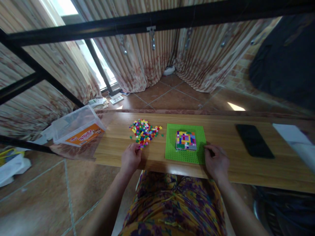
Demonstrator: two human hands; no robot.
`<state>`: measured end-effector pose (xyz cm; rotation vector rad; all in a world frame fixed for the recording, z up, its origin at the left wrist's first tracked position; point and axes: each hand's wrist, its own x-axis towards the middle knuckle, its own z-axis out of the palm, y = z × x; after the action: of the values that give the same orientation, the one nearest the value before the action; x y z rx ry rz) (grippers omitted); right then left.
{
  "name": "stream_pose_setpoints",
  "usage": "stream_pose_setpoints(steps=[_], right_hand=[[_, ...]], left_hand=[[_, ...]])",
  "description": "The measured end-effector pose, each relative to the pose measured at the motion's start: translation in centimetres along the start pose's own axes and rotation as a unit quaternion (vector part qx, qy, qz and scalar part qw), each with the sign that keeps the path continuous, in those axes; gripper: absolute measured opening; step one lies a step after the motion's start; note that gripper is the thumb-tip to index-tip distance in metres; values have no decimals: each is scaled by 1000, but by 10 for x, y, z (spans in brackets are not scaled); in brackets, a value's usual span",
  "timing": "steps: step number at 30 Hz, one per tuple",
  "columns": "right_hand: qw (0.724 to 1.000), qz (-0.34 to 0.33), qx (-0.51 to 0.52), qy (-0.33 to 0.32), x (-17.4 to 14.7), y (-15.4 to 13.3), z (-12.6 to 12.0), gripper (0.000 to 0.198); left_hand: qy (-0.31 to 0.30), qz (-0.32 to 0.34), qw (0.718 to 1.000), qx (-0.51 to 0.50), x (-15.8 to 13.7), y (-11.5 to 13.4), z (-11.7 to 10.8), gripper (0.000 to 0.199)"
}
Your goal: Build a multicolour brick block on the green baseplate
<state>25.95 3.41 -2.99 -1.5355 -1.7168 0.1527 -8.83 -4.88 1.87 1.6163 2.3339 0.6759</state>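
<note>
Along the surface (155, 155), bricks (144, 133) lie left of the board (170, 152), against the nearer, nearly pinched left grip (131, 158), the right grip (217, 161) loosely curled at the board's right edge, what either holds I can't tell.

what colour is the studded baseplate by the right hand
The baseplate is bright green, seen in the head view.

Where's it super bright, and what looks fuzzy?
In the head view, the window is washed out white; in the head view, a sunlit patch glows on the floor; in the head view, the table has a pale shine along its near edge; in the head view, the brick pile looks soft, its little studs too small to see.
</note>
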Motion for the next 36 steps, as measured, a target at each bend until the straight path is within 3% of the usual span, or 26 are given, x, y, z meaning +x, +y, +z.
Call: stream_pose_setpoints(steps=[8,18,28,36], right_hand=[[1000,14,-1,-7,0,-4,-1,26],[1000,5,5,-2,1,-5,-2,24],[1000,3,5,3,0,-2,0,25],[1000,12,8,-3,1,-4,-1,25]], left_hand=[[21,-5,1000,3,1,6,8,17],[29,83,996,-3,-1,7,16,25],[74,109,989,-70,8,11,26,18],[34,15,981,-190,11,20,22,14]])
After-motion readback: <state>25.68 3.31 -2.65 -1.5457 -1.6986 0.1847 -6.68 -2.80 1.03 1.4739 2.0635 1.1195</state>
